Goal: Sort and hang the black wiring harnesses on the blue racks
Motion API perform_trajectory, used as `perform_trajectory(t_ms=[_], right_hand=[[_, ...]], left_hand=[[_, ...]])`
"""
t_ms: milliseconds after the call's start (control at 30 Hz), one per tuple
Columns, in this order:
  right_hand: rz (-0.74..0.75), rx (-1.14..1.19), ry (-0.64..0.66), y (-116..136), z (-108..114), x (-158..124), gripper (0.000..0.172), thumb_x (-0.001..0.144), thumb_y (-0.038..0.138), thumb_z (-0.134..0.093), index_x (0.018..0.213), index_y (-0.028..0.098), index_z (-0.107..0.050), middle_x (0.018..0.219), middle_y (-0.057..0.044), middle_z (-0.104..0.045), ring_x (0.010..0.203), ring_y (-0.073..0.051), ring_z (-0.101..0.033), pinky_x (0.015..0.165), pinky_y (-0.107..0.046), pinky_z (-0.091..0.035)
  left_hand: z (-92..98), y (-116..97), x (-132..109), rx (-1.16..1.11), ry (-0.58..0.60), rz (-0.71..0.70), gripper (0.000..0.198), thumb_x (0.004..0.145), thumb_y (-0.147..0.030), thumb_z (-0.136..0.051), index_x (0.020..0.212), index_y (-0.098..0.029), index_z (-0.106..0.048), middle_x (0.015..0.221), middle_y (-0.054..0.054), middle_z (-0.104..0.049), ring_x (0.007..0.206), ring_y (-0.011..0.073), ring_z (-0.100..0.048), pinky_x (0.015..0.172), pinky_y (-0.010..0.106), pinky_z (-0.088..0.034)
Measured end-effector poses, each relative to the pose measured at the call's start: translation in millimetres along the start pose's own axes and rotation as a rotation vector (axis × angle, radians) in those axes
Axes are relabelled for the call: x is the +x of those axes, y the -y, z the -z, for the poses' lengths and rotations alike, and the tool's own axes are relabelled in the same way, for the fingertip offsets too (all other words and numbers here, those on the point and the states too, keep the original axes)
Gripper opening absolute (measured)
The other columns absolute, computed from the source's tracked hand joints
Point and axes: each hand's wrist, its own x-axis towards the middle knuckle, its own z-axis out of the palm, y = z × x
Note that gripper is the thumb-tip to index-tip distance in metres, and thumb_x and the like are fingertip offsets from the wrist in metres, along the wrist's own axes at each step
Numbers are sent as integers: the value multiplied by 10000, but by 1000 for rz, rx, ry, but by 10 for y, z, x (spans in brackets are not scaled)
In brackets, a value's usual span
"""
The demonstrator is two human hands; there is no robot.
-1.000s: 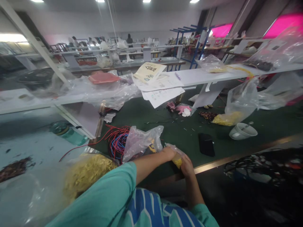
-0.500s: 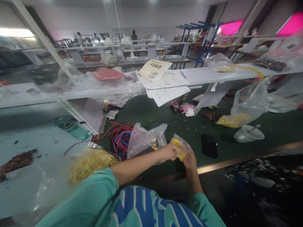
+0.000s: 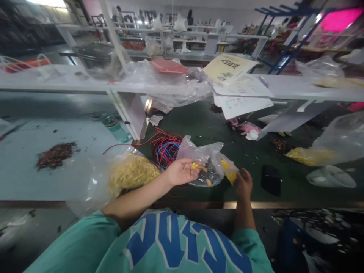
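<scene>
My left hand is palm up, its fingers curled a little around several small yellow pieces lying on it. Just beyond its fingertips lies an open clear bag with dark and orange-yellow items inside. To the right, my right hand pinches the edge of a small clear bag of yellow pieces. Behind my left hand is a coil of red and blue wires. A large bag of yellow pieces sits under and beside my left forearm.
A black phone-like object and a white cup lie on the right. A teal bottle stands by the shelf post, with a brown pile farther left. Papers hang over the raised shelf's edge.
My left hand has come out of the small yellow bag and moved left, turning palm up with yellow pieces on it. My right hand still holds the bag. The view has turned left.
</scene>
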Motion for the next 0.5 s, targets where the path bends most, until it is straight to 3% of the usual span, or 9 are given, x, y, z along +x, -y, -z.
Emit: perform_trajectory(t_ms=[133,233,367,433,500], right_hand=[[106,-49,-333,309,-76,-324,359,554,277,-637,892,163,-595,794,12,-519,813,-163,-528,772,-345,-453],[244,-31,-362,787,-414,-808,289,562,250,-620,835,159,-593,733,27,-500,718,-140,-514,761,-355,-459],[616,89,-113,1487,-1178,-1932,180,623,233,-658,778,160,-606,782,-9,-576,767,-169,-553,792,-374,-456],[692,108,163,1703,-1582,-2626,146,670,221,-660,799,163,-624,773,-17,-595,732,-157,-558,734,-340,-458],[784,-30,557,1778,-1962,-3309,114,716,222,-642,822,181,-634,785,-28,-609,749,-163,-569,703,-323,-465]], left_hand=[[228,-69,-478,-21,-46,-87,337,918,-221,-289,877,-60,-582,729,80,-604,672,108,-586,714,229,-442],[473,-107,-917,-50,-12,-139,330,930,-193,-281,886,-72,-586,732,76,-636,714,115,-622,768,249,-451],[984,-121,-1590,-124,0,-223,330,938,-152,-288,846,-74,-595,693,71,-650,673,105,-635,743,233,-462],[1315,-97,-1952,-171,-14,-264,317,931,-118,-299,826,-67,-594,672,69,-647,655,105,-636,733,235,-464],[1682,-59,-2321,-187,-33,-293,296,913,-79,-318,808,-60,-594,647,70,-641,627,118,-637,716,255,-470]])
